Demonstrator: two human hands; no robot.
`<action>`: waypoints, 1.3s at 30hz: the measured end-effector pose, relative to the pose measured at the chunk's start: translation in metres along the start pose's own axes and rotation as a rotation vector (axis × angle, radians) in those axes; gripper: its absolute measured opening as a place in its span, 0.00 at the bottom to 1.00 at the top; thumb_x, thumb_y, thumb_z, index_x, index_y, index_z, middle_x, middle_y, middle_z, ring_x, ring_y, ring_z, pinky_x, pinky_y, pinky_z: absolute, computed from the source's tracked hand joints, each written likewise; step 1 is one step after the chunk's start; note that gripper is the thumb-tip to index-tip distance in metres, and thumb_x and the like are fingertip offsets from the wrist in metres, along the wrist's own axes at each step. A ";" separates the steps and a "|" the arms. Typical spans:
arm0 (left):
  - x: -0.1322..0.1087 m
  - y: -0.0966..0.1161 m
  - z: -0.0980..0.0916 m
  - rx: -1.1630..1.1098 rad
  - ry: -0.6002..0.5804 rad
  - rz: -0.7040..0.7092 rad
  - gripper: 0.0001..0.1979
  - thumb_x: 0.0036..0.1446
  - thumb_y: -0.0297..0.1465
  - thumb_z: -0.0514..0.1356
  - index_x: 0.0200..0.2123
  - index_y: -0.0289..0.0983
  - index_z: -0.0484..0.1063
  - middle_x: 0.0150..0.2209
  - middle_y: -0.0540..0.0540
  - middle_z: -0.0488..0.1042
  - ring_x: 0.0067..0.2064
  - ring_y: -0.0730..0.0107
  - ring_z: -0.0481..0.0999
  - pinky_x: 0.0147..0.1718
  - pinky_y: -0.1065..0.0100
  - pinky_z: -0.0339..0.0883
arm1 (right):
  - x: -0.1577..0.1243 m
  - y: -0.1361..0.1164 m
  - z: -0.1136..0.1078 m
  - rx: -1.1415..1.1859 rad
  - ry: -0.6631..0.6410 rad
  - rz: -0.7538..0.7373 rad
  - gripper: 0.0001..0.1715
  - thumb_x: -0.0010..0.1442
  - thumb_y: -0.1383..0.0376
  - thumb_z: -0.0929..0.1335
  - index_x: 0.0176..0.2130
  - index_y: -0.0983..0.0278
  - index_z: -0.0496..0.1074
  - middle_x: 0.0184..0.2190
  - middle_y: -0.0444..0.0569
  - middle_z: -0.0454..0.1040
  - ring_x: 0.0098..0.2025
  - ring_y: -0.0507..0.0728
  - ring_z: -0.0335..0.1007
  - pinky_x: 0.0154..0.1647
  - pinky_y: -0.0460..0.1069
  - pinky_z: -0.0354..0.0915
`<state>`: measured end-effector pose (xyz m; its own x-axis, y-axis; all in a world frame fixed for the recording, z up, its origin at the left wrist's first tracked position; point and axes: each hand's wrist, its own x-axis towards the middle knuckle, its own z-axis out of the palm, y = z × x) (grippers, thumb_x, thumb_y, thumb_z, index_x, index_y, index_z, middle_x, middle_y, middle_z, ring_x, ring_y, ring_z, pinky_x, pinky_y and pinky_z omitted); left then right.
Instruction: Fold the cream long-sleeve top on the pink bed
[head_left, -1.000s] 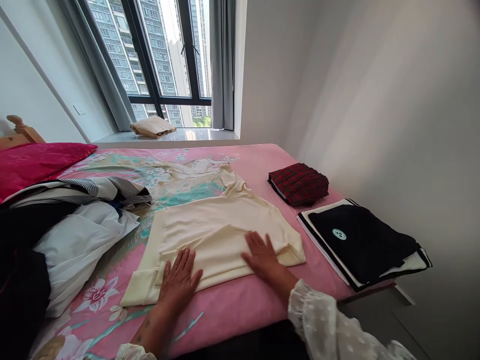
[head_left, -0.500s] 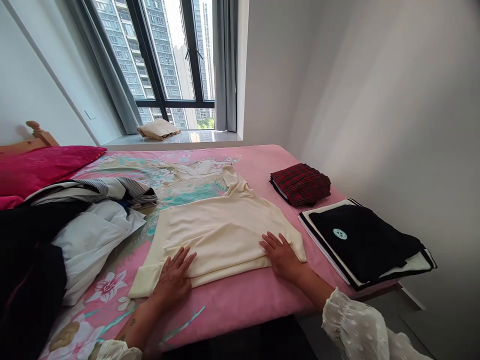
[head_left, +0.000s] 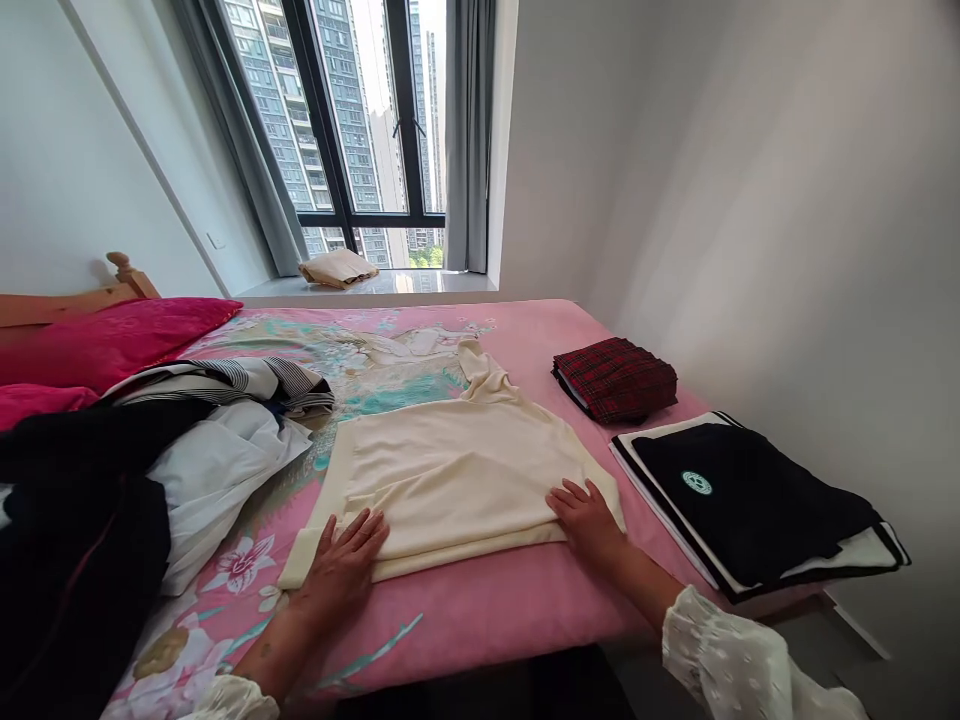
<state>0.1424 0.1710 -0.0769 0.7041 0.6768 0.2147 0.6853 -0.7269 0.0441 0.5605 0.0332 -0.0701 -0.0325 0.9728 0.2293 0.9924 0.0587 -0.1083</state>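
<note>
A cream high-necked top [head_left: 457,460] lies spread on the bed, its collar pointing to the far side and one sleeve laid along the near edge. My left hand [head_left: 346,560] rests flat on the garment's near left part, fingers stretched out. On the near right part lies my right hand [head_left: 589,517], palm down with the fingers extended. Both hands press lightly on the fabric and grip nothing. A few soft creases run across the middle of the top.
Right of the top sit a folded red plaid garment [head_left: 616,380] and a stack topped by a black garment [head_left: 750,500]. Rumpled black clothes [head_left: 75,560] and a white garment [head_left: 225,480] lie left, by a red pillow [head_left: 150,340]. The pink bedsheet [head_left: 480,620] ends near me.
The view has shifted slightly, so everything appears a little farther right. My left hand has slid slightly toward the garment's left end; my right hand stays near the right end.
</note>
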 end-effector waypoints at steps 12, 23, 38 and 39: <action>0.051 0.030 0.010 -0.109 -0.045 -0.033 0.22 0.59 0.27 0.46 0.55 0.39 0.66 0.59 0.42 0.65 0.61 0.58 0.60 0.60 0.49 0.51 | 0.085 -0.097 0.011 0.309 -0.082 -0.404 0.23 0.58 0.70 0.58 0.51 0.63 0.69 0.52 0.50 0.70 0.59 0.57 0.58 0.62 0.56 0.52; 0.031 0.023 0.015 0.016 -0.126 -0.342 0.32 0.58 0.44 0.48 0.63 0.37 0.53 0.66 0.43 0.49 0.66 0.53 0.46 0.61 0.43 0.29 | 0.069 -0.061 0.067 0.088 -0.026 -0.268 0.33 0.64 0.54 0.57 0.64 0.63 0.51 0.65 0.52 0.48 0.67 0.60 0.39 0.65 0.60 0.39; 0.028 0.007 0.005 -0.013 -0.238 -0.387 0.32 0.59 0.46 0.44 0.64 0.44 0.45 0.67 0.47 0.43 0.67 0.60 0.40 0.60 0.44 0.30 | 0.075 -0.067 0.051 0.123 -0.117 -0.147 0.36 0.62 0.50 0.58 0.63 0.62 0.52 0.66 0.53 0.43 0.67 0.61 0.33 0.65 0.59 0.34; 0.027 0.004 0.008 -0.005 -0.224 -0.385 0.32 0.59 0.46 0.44 0.64 0.44 0.46 0.67 0.47 0.43 0.67 0.60 0.40 0.60 0.45 0.30 | 0.076 -0.068 0.048 0.127 -0.116 -0.145 0.36 0.62 0.49 0.58 0.63 0.62 0.52 0.66 0.53 0.44 0.67 0.61 0.33 0.65 0.59 0.34</action>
<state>0.1661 0.1872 -0.0788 0.4212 0.9063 -0.0353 0.9049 -0.4173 0.0841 0.4850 0.1138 -0.0914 -0.1948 0.9709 0.1396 0.9536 0.2207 -0.2047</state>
